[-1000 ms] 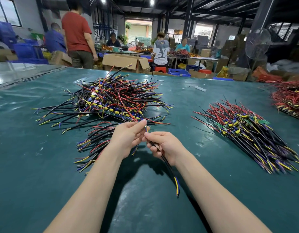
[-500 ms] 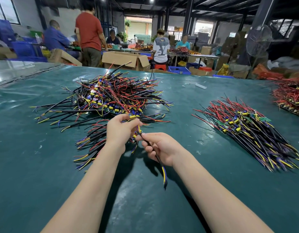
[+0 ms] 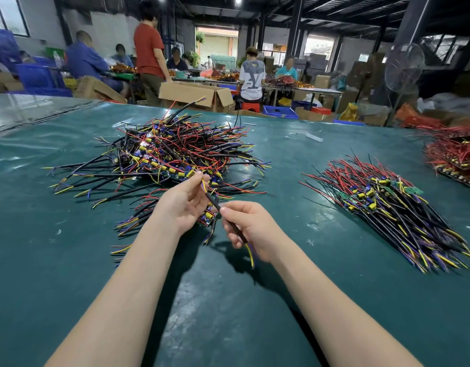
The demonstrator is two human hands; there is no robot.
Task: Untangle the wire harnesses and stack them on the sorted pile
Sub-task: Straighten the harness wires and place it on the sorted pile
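So, on the head camera, the change over the last second is small but telling. My left hand (image 3: 184, 205) has climbed toward the near edge of the tangled heap (image 3: 175, 152). The tail of the harness (image 3: 214, 203) hanging below my right hand (image 3: 251, 229) has also shortened. Either the left drew the cable up or the right slid down its black sheath; I can't say which. I read it as the cable being pulled straight between the two hands while its upper end stays at the heap's edge. It looks not yet free, and it has not gone to the sorted pile (image 3: 387, 205), which lies well apart on the right of the green table (image 3: 69, 260).

Both forearms reach forward, with the hands close together but not touching. The left hand's thumb and fingers pinch the yellow and blue leads at the sheath's upper end. The right pinches the sheath between thumb and forefinger, its other fingers curled round it and a yellow tip poking out below. A small cluster (image 3: 138, 221) of harnesses lies on the table beside the left wrist.
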